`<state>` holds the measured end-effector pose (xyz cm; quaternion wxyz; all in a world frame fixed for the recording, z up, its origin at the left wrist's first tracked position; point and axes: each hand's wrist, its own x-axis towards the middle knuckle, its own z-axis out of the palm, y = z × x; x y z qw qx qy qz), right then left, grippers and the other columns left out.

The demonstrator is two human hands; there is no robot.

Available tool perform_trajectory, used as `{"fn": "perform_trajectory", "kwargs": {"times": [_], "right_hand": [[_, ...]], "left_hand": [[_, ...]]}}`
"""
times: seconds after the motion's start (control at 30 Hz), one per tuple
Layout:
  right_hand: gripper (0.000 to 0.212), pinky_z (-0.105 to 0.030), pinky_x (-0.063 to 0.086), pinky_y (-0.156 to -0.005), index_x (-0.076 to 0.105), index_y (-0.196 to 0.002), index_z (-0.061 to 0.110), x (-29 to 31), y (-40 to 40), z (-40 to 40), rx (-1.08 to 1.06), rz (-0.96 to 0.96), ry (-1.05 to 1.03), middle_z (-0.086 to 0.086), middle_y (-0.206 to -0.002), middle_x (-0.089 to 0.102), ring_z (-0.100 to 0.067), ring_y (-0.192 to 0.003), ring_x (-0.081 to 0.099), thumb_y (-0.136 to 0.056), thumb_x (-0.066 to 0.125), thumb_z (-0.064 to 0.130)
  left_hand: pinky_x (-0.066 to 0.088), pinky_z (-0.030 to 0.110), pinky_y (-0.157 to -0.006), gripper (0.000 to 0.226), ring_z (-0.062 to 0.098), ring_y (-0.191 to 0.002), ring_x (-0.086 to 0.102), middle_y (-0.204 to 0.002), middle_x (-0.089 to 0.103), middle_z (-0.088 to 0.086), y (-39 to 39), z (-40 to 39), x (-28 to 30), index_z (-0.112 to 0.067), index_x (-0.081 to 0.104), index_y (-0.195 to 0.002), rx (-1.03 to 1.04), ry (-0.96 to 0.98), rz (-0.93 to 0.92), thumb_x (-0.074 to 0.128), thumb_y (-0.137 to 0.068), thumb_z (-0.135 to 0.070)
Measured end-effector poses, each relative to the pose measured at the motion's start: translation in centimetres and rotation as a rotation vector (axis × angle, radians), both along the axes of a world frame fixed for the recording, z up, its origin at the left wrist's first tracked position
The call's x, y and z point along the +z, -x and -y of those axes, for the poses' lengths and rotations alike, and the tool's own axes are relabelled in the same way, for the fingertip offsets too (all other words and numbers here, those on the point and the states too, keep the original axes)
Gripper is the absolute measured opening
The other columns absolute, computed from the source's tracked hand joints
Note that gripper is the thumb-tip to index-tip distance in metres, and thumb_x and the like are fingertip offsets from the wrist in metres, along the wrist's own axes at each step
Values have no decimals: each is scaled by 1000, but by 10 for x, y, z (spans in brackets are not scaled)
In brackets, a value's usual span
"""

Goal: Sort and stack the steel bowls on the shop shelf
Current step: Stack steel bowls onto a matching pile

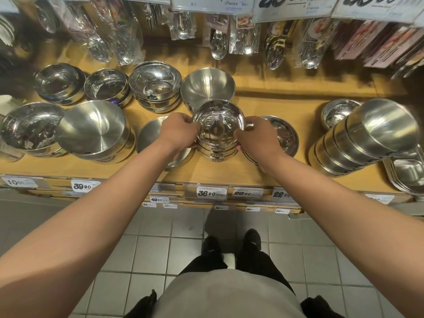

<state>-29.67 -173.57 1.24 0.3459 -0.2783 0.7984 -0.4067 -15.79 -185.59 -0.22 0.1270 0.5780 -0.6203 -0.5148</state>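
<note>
Both hands grip one stack: my left hand (177, 131) curls its fingers round the left rim of the short stack of shiny round steel bowls (218, 130), and my right hand (257, 138) curls round its right side. That stack stands near the middle of the pale wooden shelf (263, 97), toward its near edge.

Far left sits a mirror-bright steel bowl (29, 129), and just beside it a brushed steel bowl with a wide flat bottom (96, 129). Behind them runs a far row of polished bowls (107, 86). Under my left wrist lies a flat dull steel lid or dish (149, 136), partly hidden by the arm. Behind my stack, touching it or very near, stands a big matte conical steel bowl (207, 87). A shallow steel plate (286, 134) lies just behind my right hand. Farther right, a tall leaning stack of brushed steel bowls (367, 138) tips toward the right.

Packed spoons in clear wrappers (218, 40) hang above. White price tags (211, 192) on the shelf's near edge read 10.00, 39.90, 36.90, 26.90 and 22; the smaller print is too small to read.
</note>
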Motion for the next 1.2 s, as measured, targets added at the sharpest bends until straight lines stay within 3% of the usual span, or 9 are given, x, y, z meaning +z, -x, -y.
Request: {"fn": "perform_trajectory", "kwargs": {"times": [0.1, 0.23, 0.4, 0.47, 0.53, 0.67, 0.77, 0.97, 1.2], "right_hand": [[17, -34, 57, -69, 66, -95, 26, -2, 1, 0, -2, -5, -10, -6, -92, 74, -22, -78, 68, -88, 63, 11], [26, -42, 58, -78, 67, -114, 15, -1, 2, 1, 6, -3, -37, -8, -97, 73, -29, -87, 70, -88, 62, 12], [18, -22, 47, -58, 68, -107, 17, 0, 4, 2, 57, -92, -53, 2, -84, 70, -18, -76, 68, -91, 59, 16], [19, -22, 47, -56, 72, -104, 13, 2, 5, 3, 66, -135, -66, 1, -78, 69, -18, -73, 68, -91, 59, 15], [18, -30, 54, -64, 74, -99, 10, 4, 5, 4, 71, -166, -78, -4, -77, 71, -26, -80, 72, -90, 59, 13], [15, -41, 58, -74, 75, -92, 6, 5, 5, 5, 67, -186, -85, -14, -81, 74, -31, -82, 72, -89, 60, 11], [16, -33, 52, -63, 75, -90, 5, 4, 6, 6, 57, -183, -97, -17, -84, 75, -23, -70, 63, -89, 62, 12], [16, -36, 56, -68, 75, -88, 6, 4, 5, 6, 42, -172, -99, -15, -84, 75, -30, -83, 72, -89, 61, 13], [15, -41, 58, -72, 74, -88, 7, 5, 5, 6, 40, -163, -104, -14, -82, 75, -32, -85, 72, -88, 60, 13]], "left_hand": [[63, 37, -70, 20, 27, -77, 71, -99, 74, 20, 0, -3, 1, 3, 69, -101, 5, 9, -9, 63, -94, -14], [64, 44, -76, 27, 29, -76, 71, -97, 73, 21, 0, -4, 3, 8, 67, -105, -16, 5, -3, 64, -94, -16], [61, 49, -84, 33, 31, -80, 68, -82, 64, 13, -1, 1, 5, 10, 69, -98, -40, 73, 73, 61, -93, -22], [59, 53, -89, 37, 34, -86, 69, -81, 61, 17, -1, 4, 8, 14, 68, -95, -46, 92, 81, 59, -95, -22], [58, 53, -89, 34, 41, -96, 70, -89, 69, 22, 0, 5, 10, 12, 70, -99, -57, 100, 91, 59, -96, -20], [60, 49, -86, 26, 40, -93, 72, -98, 73, 26, 1, 5, 10, 6, 74, -93, -61, 140, 94, 60, -96, -16], [63, 44, -81, 21, 33, -87, 74, -96, 74, 19, 1, 6, 11, -10, 72, -80, -46, 138, 91, 63, -97, -18], [63, 33, -66, 27, 29, -81, 72, -97, 72, 22, -1, 6, 12, 8, 71, -99, -36, 114, 42, 63, -98, -18], [59, 22, -55, 29, 20, -67, 65, -84, 64, 11, -2, 7, 10, 12, 68, -98, -36, 100, 16, 63, -98, -16]]}}
